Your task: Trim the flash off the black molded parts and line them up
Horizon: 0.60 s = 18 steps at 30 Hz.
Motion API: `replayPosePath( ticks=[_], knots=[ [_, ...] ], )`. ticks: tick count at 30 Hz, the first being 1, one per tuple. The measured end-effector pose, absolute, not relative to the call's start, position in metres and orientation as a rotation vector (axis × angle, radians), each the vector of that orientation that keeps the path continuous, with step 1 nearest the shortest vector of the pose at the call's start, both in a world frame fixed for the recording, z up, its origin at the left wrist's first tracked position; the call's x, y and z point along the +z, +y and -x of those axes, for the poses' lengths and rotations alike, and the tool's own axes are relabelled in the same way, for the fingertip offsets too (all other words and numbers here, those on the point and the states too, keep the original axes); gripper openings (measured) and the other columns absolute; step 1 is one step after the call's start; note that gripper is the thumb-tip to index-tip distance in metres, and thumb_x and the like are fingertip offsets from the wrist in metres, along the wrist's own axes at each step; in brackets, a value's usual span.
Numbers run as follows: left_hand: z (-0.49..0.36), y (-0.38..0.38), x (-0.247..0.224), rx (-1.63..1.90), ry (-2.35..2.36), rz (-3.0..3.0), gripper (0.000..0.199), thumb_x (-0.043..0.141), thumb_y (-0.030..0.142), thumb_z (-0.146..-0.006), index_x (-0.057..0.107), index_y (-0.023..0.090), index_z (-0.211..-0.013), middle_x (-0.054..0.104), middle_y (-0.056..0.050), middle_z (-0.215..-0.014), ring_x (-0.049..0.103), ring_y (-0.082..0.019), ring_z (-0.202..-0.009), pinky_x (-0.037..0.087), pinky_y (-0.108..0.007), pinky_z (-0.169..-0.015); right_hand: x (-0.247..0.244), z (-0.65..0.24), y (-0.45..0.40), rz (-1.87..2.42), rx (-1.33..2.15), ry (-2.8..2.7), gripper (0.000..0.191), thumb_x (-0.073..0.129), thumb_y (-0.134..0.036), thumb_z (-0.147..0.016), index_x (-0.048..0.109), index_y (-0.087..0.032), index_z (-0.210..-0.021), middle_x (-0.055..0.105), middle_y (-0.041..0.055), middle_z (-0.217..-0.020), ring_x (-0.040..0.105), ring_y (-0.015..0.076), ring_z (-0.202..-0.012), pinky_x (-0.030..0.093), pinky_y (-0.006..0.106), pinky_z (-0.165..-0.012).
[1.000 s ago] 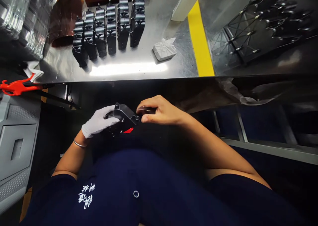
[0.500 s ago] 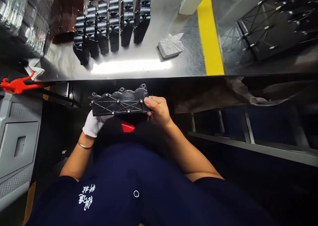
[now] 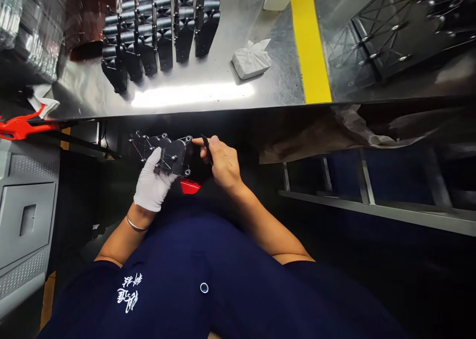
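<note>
My left hand (image 3: 153, 180), in a white glove, grips a black ribbed part (image 3: 169, 153) with its thumb on the top face. The part is held tilted in front of the table edge, its ring-shaped lugs toward the right. My bare right hand (image 3: 222, 161) is closed around a thin dark tool (image 3: 206, 148), pinched between thumb and fingers. One fingertip of that hand is close to the upper right lug; whether it touches is unclear. Below the part shows a red object (image 3: 190, 186).
On the metal table (image 3: 223, 93) stand several black parts (image 3: 165, 29) in a row, a white wrapped bundle (image 3: 252, 60) and a brown container (image 3: 84, 21). Left are a red-handled tool (image 3: 22, 126) and a grey cabinet (image 3: 28, 220). Metal rails (image 3: 372, 207) run at right.
The black part has turned and now rests in my left hand alone. My right hand has come off it and shows a thin dark tool. The view has shifted slightly.
</note>
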<state>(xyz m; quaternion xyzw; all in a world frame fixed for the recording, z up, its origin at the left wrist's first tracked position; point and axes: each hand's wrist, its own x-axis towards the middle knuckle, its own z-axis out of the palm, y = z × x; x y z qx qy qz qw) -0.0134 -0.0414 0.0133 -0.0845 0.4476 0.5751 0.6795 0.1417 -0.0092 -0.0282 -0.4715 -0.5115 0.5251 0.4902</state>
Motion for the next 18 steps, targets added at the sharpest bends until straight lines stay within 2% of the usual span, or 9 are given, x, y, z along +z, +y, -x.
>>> replayPosePath(
  ticks=[4,8,11,14,18],
  knots=[
    [0.01,-0.047,0.018,1.251,0.985,0.204,0.03,0.049,0.023,-0.097,0.067,0.021,-0.121,0.074,-0.005,-0.115,0.068,-0.017,-0.112,0.055,-0.036,-0.1,-0.03,-0.135,-0.011,1.058,1.228,-1.17,0.042,0.064,-0.063,-0.081,0.066,-0.021,-0.084,0.057,-0.0017,-0.07,0.05,0.0102,-0.063,0.044,0.026,-0.06],
    [0.009,-0.046,0.019,1.241,0.971,0.197,0.031,0.049,0.023,-0.097,0.066,0.021,-0.122,0.073,-0.005,-0.118,0.067,-0.017,-0.114,0.053,-0.034,-0.101,-0.034,-0.128,-0.012,0.971,1.102,-1.181,0.034,0.067,-0.054,-0.082,0.061,-0.021,-0.08,0.059,-0.0018,-0.071,0.052,0.0099,-0.062,0.044,0.025,-0.059],
    [0.009,-0.049,0.021,1.22,0.992,0.152,0.029,0.047,0.023,-0.097,0.068,0.02,-0.117,0.075,-0.004,-0.114,0.064,-0.018,-0.119,0.052,-0.034,-0.104,-0.045,-0.129,-0.004,1.036,1.048,-1.183,0.04,0.066,-0.059,-0.081,0.06,-0.02,-0.077,0.058,-0.0014,-0.07,0.051,0.0102,-0.063,0.043,0.026,-0.059],
    [0.011,-0.055,0.02,1.135,1.021,0.057,0.023,0.055,0.028,-0.091,0.072,0.018,-0.104,0.076,-0.004,-0.109,0.062,-0.024,-0.123,0.051,-0.038,-0.107,-0.054,-0.137,0.003,1.187,1.093,-1.073,0.05,0.066,-0.07,-0.073,0.057,-0.02,-0.075,0.054,-0.0033,-0.064,0.048,0.0096,-0.058,0.042,0.026,-0.058],
    [0.015,-0.055,0.015,1.15,1.031,-0.051,0.021,0.062,0.031,-0.086,0.072,0.019,-0.1,0.075,-0.003,-0.11,0.056,-0.025,-0.13,0.049,-0.04,-0.11,-0.042,-0.143,-0.004,1.118,1.154,-1.112,0.047,0.068,-0.066,-0.075,0.057,-0.02,-0.076,0.055,-0.0021,-0.065,0.047,0.0096,-0.057,0.043,0.027,-0.058]
  ],
)
